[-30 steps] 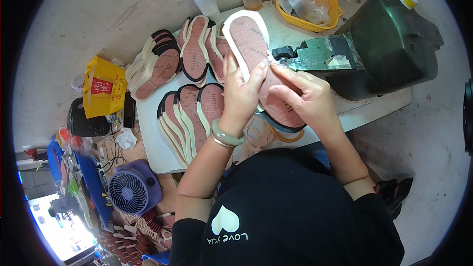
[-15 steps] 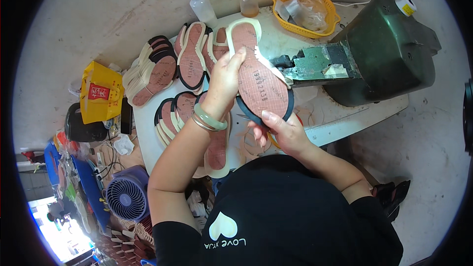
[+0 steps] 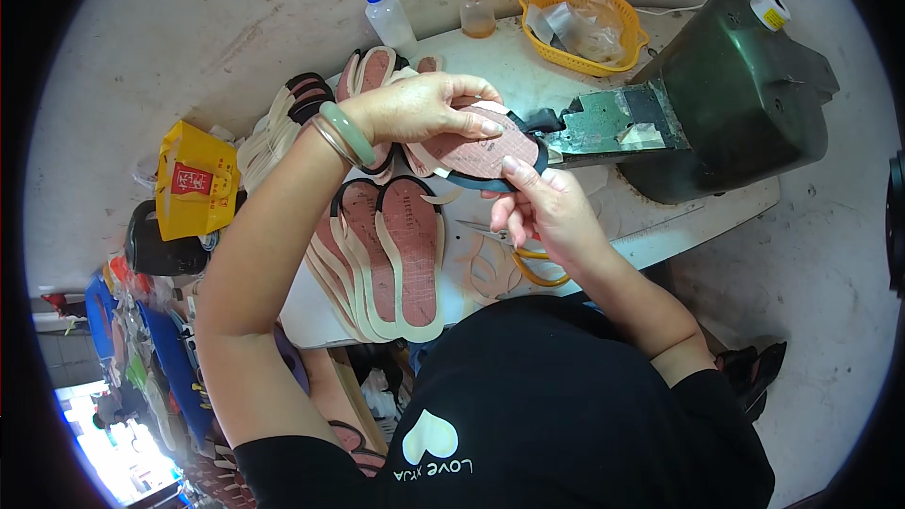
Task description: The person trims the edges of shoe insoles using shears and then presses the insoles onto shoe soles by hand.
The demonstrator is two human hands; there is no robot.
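Pinkish-brown insole (image 3: 471,146) held above white worktable (image 3: 660,226), near green machine (image 3: 735,94). Left hand (image 3: 415,108) fingers curled over its top edge; right hand (image 3: 551,212) pinches underside. Insole stack (image 3: 391,259) below; yellow basket (image 3: 584,24), two bottles at far edge. Concrete floor (image 3: 189,28) around.

Head view, worker's own body. A black short-sleeved top (image 3: 584,405) fills the lower centre of the frame; near its lower edge, left of centre, it bears a pale heart-shaped print (image 3: 430,435) above a line of small pale lettering, seen upside down from this viewpoint. Both forearms are bare, the sleeves ending near the upper arms. On the wrist of the left hand (image 3: 415,108), in the upper centre-left, sit a smooth, pale green bangle (image 3: 345,129) and, just beside it toward the elbow, thin metal bangles (image 3: 326,139). The right hand (image 3: 551,212), at centre, carries no visible ornament.
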